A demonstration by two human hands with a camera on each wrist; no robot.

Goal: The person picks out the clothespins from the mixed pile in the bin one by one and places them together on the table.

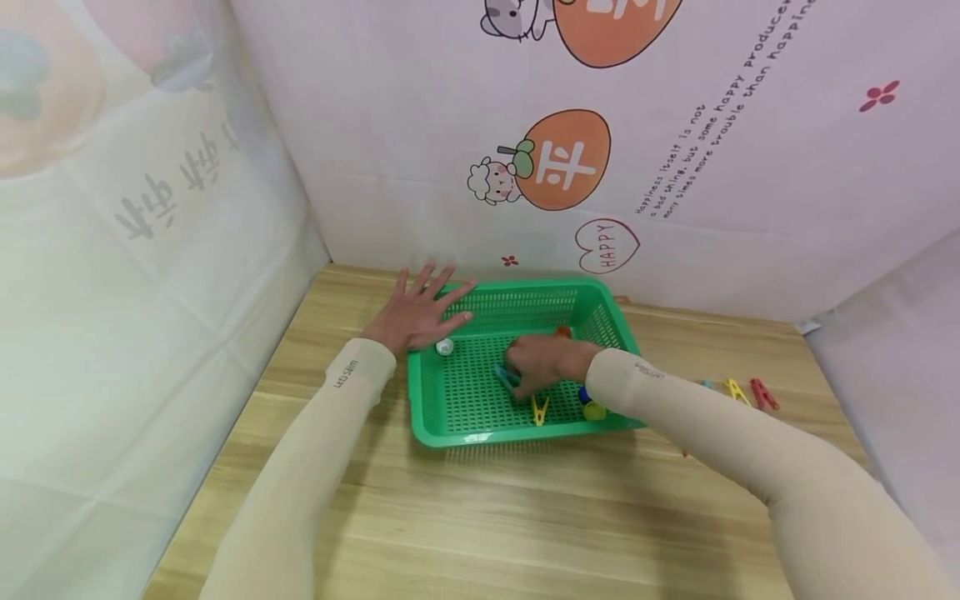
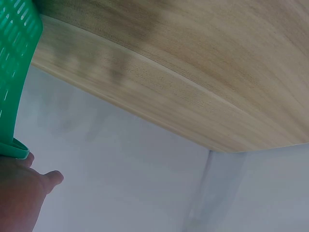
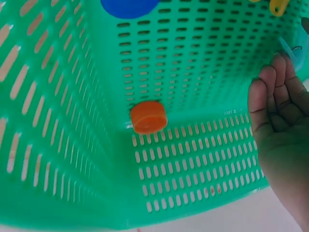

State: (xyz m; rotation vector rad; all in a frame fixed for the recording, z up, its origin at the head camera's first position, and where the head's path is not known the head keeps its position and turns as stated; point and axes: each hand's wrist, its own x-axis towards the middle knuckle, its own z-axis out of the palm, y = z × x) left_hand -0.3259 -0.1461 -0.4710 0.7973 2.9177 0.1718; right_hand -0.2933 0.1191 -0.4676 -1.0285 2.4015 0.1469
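Note:
A green plastic basket (image 1: pixel 427 404) with slotted walls stands on the wooden table. My left hand (image 1: pixel 416 317) lies over its left rear corner, fingers spread. Inside the basket, my right hand (image 1: pixel 547 364) pinches a light-blue clothespin (image 1: pixel 506 377) near the middle; in the right wrist view its fingers partly hide the clothespin (image 3: pixel 294 53). Close below that hand is a yellow clothespin (image 1: pixel 540 411). A white bottle cap (image 1: pixel 445 347) lies by the left wall. Towards the right are an orange cap (image 3: pixel 148 117), a blue cap (image 3: pixel 130 6) and a yellow cap (image 1: pixel 595 411).
On the table right of the basket lie a yellow clothespin (image 1: pixel 737 391), a red clothespin (image 1: pixel 764 394) and a bluish piece (image 1: pixel 707 384), partly behind my right sleeve. Printed white cloth (image 1: pixel 420 208) hangs along the back and sides of the table.

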